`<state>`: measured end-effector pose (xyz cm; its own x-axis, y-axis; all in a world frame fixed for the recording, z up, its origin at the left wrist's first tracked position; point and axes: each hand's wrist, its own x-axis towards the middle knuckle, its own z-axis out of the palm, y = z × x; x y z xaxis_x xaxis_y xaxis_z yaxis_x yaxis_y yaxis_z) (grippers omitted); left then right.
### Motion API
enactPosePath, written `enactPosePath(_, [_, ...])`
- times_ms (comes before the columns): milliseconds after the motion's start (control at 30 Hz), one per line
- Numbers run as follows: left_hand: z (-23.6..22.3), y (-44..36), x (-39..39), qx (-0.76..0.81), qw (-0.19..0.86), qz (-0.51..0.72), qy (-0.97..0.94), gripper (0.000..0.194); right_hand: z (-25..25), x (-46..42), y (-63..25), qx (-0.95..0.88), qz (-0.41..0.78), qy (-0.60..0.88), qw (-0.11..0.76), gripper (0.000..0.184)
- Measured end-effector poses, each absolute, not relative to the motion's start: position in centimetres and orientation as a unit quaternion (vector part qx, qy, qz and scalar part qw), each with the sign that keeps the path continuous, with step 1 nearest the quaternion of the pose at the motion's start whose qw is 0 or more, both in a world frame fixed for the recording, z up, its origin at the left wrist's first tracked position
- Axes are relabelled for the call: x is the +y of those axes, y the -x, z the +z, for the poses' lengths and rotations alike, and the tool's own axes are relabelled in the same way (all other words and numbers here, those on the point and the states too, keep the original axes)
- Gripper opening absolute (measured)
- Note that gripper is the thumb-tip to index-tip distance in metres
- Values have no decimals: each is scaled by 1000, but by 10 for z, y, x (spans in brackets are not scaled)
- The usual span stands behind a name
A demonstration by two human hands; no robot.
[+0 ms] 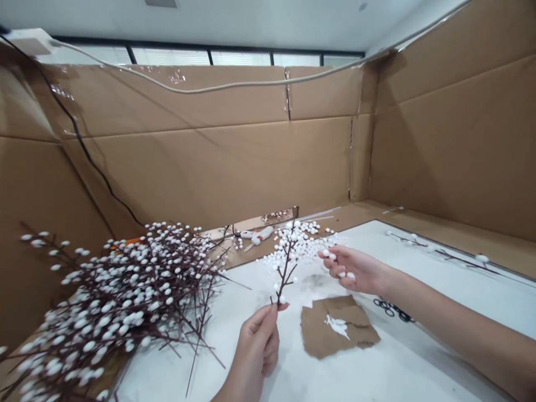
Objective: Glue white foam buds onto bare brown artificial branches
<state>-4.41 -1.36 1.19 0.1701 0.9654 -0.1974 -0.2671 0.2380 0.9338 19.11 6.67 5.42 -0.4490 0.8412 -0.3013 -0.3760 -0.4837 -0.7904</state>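
My left hand [260, 339] pinches the lower end of a brown artificial twig [287, 262], which stands nearly upright with short side stems. A few white berries sit low on it and near its tip. To the right of the twig is my right hand [355, 269], its fingers curled around several small white foam berries [330, 255]. Below and between the hands lies a torn piece of cardboard [316, 329] with a smear of white glue [337, 326] on it. Loose white berries [310, 237] are spread on the white board behind the twig.
A large pile of berry branches [125, 296] fills the left side. Behind it lies a white glue gun [260, 237]. One finished-looking branch [448, 254] rests at the right, and black rings [393, 310] lie under my right forearm. Cardboard walls [218, 162] enclose the white board [419, 368].
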Motion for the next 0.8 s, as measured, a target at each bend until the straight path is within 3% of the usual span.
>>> enactPosePath(300, [11, 43, -28, 445, 565, 417, -556, 53, 42, 35, -147, -543, 665, 347, 378, 34])
enactPosePath(467, [7, 42, -28, 429, 543, 387, -609, 53, 21, 31, -135, -569, 678, 288, 367, 33])
enactPosePath(800, [12, 41, -27, 411, 556, 378, -615, 50, 25, 15, -128, -570, 683, 315, 331, 38])
